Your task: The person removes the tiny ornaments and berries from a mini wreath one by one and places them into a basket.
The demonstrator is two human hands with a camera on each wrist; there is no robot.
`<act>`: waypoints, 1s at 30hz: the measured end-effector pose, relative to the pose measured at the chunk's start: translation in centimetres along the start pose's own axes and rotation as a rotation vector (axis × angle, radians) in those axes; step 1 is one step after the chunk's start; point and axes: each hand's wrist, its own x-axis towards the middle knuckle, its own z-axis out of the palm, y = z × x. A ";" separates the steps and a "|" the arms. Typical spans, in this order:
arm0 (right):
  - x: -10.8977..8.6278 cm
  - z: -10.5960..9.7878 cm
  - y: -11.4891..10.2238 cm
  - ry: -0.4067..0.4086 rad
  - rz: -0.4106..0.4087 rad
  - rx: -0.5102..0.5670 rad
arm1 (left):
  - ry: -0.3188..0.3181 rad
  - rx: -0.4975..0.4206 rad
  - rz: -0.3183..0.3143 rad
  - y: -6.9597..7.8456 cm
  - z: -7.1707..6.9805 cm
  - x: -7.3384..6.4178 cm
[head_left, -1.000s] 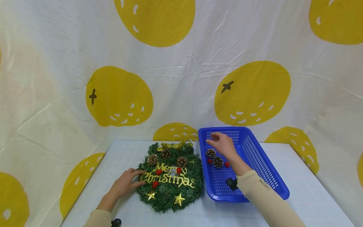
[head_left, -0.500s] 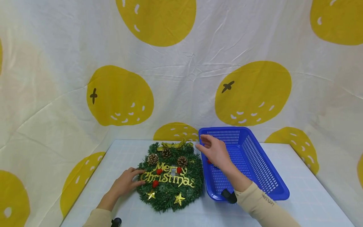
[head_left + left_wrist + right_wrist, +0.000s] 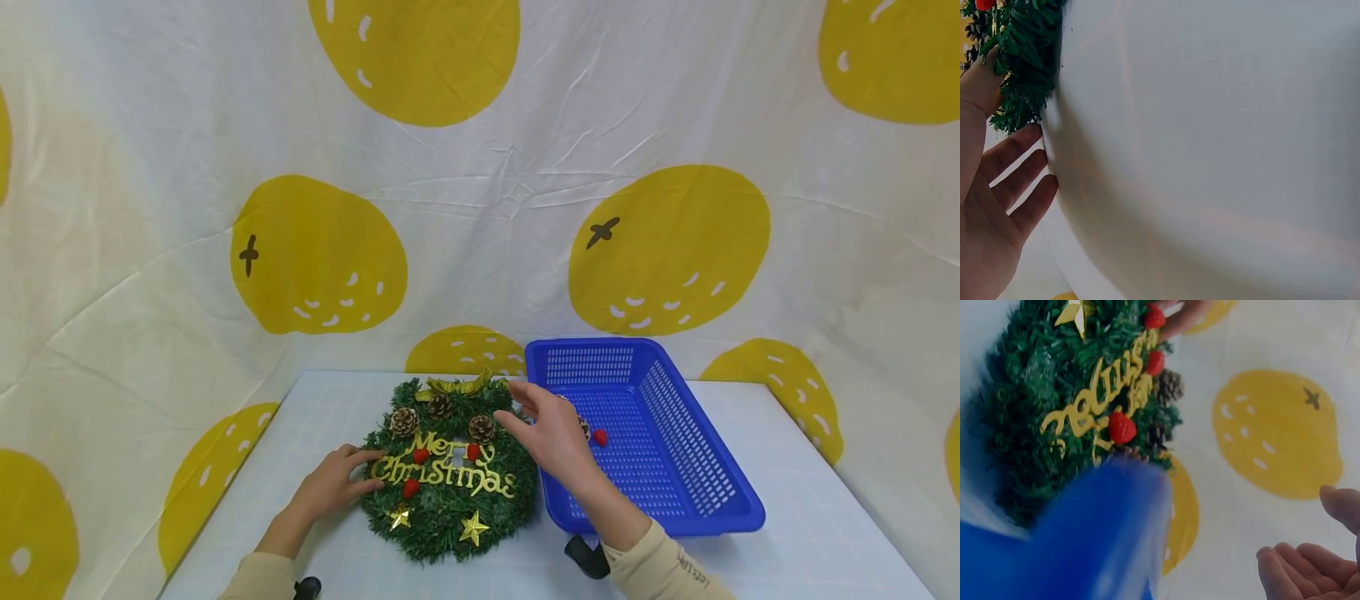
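A green Christmas wreath (image 3: pixel 435 537) lies on the table, bearing gold "Merry Christmas" lettering (image 3: pixel 480 478), pine cones (image 3: pixel 403 422), red berries (image 3: pixel 411 487) and gold stars (image 3: pixel 474 528). My left hand (image 3: pixel 330 483) rests at its left edge, thumb and index finger touching the greenery. The left wrist view shows the other fingers (image 3: pixel 1025 178) loosely extended beside the wreath. My right hand (image 3: pixel 553 437) hovers over the gap between wreath and blue basket (image 3: pixel 637 467). In the right wrist view its thumb and fingers stand apart, with nothing between them.
In the basket a red berry (image 3: pixel 600 437) lies beside a pine cone (image 3: pixel 584 428) mostly hidden by my right hand. A gold ribbon (image 3: pixel 457 386) sits along the wreath's top. Behind the table (image 3: pixel 341 400) hangs a white cloth (image 3: pixel 480 250) printed with yellow fruit.
My right hand has moved left and toward me, from over the basket to the wreath's right edge, its thumb and fingers spreading wider. My left hand stays in place.
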 end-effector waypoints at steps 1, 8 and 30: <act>-0.1 0.2 0.0 -0.004 -0.002 0.005 | -0.001 -0.001 -0.002 0.0 0.0 0.0; -0.7 1.7 -0.2 -0.043 -0.013 0.019 | 0.000 -0.001 -0.002 0.1 0.0 -0.1; -2.4 7.5 -0.9 -0.211 -0.013 -0.001 | -0.003 -0.001 -0.008 0.4 -0.2 0.0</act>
